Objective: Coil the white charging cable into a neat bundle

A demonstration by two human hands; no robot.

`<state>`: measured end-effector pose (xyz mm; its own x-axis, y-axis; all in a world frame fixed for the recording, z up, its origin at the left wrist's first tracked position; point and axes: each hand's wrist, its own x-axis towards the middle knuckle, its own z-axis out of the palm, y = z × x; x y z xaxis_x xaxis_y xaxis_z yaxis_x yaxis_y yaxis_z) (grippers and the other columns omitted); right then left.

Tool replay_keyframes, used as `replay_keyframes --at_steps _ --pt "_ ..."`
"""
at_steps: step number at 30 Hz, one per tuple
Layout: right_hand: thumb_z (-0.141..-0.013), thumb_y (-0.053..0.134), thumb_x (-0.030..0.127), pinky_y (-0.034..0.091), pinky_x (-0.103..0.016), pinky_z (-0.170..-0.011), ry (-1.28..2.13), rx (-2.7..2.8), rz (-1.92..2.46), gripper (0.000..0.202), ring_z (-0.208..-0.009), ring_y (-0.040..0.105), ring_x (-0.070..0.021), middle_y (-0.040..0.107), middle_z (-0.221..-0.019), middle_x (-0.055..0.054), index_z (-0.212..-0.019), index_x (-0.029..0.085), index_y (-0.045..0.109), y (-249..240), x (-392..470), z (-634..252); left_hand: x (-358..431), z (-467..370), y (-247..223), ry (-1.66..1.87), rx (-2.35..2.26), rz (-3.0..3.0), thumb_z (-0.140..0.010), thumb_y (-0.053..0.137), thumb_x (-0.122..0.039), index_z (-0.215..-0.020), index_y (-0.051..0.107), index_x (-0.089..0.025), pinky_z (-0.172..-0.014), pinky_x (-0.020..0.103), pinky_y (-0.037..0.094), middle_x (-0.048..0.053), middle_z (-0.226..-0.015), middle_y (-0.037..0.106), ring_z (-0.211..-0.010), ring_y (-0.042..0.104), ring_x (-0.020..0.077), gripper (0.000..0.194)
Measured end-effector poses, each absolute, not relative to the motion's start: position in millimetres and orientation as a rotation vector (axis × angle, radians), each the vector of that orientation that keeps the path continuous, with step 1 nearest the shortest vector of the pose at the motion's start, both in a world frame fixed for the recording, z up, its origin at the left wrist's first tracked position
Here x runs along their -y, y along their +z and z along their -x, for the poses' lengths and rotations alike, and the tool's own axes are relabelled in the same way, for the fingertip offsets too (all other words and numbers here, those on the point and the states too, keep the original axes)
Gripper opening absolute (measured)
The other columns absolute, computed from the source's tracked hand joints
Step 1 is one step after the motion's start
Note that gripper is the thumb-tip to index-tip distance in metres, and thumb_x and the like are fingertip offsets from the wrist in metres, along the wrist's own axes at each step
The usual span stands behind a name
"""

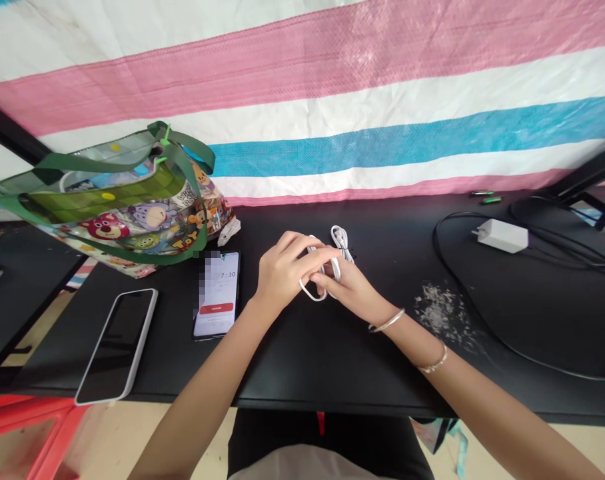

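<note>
R hand (350, 283) is gripping looped wht cable (310, 293); L hand (282, 267) is touching it, fingers curving over, closure unclear. Tied spare cable (339, 237) is lying just beyond R hand. Looped one's prob. light, bendy, a bit springy; best hold: bunched loops, approx. mid, w/o kinking.

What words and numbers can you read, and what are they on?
"7:30" on the lit phone; anything before it is blurred out.
"TOY" on the bag.
The rest of the writing on the bag, and on the phone's red button, is too small or blurred to read.
</note>
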<state>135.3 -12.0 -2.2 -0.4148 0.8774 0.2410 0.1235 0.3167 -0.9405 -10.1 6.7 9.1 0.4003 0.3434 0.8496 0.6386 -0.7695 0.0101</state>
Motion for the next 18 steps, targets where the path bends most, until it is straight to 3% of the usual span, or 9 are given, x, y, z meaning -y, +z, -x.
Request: replay_keyframes --at_steps 6,18 --pt "-0.084 0.048 0.063 0.051 -0.033 -0.054 1.285 1.755 0.851 0.042 -0.052 0.054 -0.0145 0.051 -0.055 0.003 -0.078 0.021 0.049 1.1 12.5 -135.2 -6.2 12.7 10.8 -1.288 0.800 2.382 -0.091 0.051 -0.015 -0.099 0.070 -0.030 -0.067 0.021 0.049 -0.001 -0.084 0.071 -0.077 0.056 0.0125 0.026" --pt "-0.081 0.051 0.064 0.048 -0.029 -0.051 1.397 1.669 0.771 0.043 -0.046 0.051 -0.0108 0.050 -0.053 0.006 -0.076 0.022 0.046 0.2 12.6 -132.8 -6.3 13.8 10.1 -1.370 0.807 2.400 -0.086 0.056 -0.011 -0.089 0.072 -0.026 -0.063 0.020 0.049 -0.001 -0.081 0.071 -0.076 0.057 0.0123 0.022"
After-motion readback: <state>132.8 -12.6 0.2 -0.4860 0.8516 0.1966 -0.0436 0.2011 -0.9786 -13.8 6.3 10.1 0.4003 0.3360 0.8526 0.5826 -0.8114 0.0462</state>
